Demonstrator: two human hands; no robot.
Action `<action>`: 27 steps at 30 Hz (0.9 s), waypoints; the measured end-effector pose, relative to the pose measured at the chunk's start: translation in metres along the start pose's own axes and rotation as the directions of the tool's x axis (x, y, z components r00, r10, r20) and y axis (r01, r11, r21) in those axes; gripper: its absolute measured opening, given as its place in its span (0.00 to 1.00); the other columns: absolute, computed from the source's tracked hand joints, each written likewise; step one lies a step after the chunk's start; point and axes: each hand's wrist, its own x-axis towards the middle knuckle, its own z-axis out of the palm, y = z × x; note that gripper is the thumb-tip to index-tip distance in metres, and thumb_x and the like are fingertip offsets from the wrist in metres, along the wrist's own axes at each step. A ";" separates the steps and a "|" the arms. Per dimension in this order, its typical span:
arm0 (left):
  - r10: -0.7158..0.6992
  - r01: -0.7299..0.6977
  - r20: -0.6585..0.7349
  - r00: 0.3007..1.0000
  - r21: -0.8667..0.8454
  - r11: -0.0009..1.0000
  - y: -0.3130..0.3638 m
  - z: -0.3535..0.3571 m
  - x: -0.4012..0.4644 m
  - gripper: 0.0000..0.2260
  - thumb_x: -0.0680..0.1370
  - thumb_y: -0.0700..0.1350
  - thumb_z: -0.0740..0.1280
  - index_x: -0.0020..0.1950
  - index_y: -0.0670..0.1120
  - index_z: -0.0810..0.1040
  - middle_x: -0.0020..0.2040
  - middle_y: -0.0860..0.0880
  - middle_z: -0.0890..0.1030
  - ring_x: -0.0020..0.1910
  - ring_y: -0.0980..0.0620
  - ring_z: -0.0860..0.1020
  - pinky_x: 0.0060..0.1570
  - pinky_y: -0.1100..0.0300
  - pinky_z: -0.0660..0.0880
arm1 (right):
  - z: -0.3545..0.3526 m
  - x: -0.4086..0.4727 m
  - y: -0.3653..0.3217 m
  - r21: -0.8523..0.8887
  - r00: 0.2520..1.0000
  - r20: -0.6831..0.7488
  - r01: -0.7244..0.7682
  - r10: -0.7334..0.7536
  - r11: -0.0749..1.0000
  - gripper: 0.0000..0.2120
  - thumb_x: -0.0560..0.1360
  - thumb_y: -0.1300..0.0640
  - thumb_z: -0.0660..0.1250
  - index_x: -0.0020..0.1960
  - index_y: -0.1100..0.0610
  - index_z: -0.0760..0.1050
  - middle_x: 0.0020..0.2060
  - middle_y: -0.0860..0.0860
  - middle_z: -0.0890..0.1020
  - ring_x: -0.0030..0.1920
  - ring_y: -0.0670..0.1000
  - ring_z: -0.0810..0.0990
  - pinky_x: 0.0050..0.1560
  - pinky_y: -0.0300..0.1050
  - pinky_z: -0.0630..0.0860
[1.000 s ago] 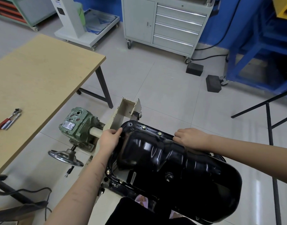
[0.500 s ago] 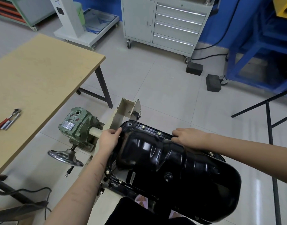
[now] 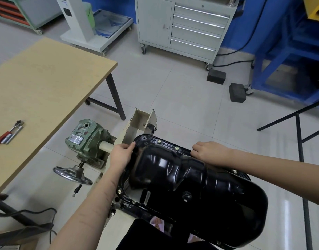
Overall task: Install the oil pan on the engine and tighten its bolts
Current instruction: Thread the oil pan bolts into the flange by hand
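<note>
A glossy black oil pan (image 3: 191,184) lies upside down on the engine, which it almost wholly hides, on a cream stand (image 3: 137,123). Several bolts (image 3: 176,148) sit in holes along its far flange, and one bolt (image 3: 119,191) sits at the near left corner. My left hand (image 3: 120,154) grips the flange at the pan's far left corner. My right hand (image 3: 212,152) rests on the far flange with fingers curled over a spot there; whether it pinches a bolt is hidden.
A green gearbox (image 3: 86,139) with a handwheel (image 3: 72,175) stands left of the stand. A wooden table (image 3: 37,98) at the left carries a red-handled ratchet (image 3: 9,135). A grey drawer cabinet (image 3: 187,26), two black blocks (image 3: 237,92) and a blue frame (image 3: 290,51) stand behind.
Nothing much differs; both hands stay on the pan's flange, with my right fingers shifting very slightly.
</note>
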 end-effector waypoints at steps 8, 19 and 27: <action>0.006 -0.006 0.000 1.000 0.023 1.000 -0.001 0.000 0.001 0.18 0.77 0.53 0.63 0.32 0.43 0.73 0.26 0.47 0.70 0.32 0.46 0.71 0.29 0.59 0.64 | 0.000 -0.002 0.001 0.057 0.999 0.037 0.003 -0.005 0.998 0.15 0.80 0.62 0.50 0.65 0.60 0.64 0.58 0.57 0.70 0.59 0.54 0.69 0.51 0.47 0.69; 0.008 -0.008 0.004 1.000 0.018 1.000 -0.002 0.000 0.002 0.17 0.77 0.53 0.63 0.35 0.42 0.75 0.28 0.46 0.71 0.32 0.46 0.71 0.29 0.60 0.64 | -0.003 -0.001 -0.002 0.045 0.998 0.028 -0.058 0.056 0.997 0.13 0.79 0.64 0.50 0.62 0.61 0.65 0.56 0.56 0.72 0.58 0.54 0.70 0.51 0.48 0.70; 0.012 -0.012 0.003 1.000 0.017 1.000 -0.002 0.000 0.002 0.17 0.77 0.53 0.63 0.35 0.41 0.73 0.29 0.44 0.71 0.32 0.46 0.70 0.29 0.60 0.64 | -0.007 -0.003 -0.001 0.086 0.998 0.058 -0.035 0.030 0.996 0.12 0.79 0.62 0.51 0.61 0.60 0.67 0.56 0.56 0.71 0.58 0.54 0.70 0.51 0.47 0.69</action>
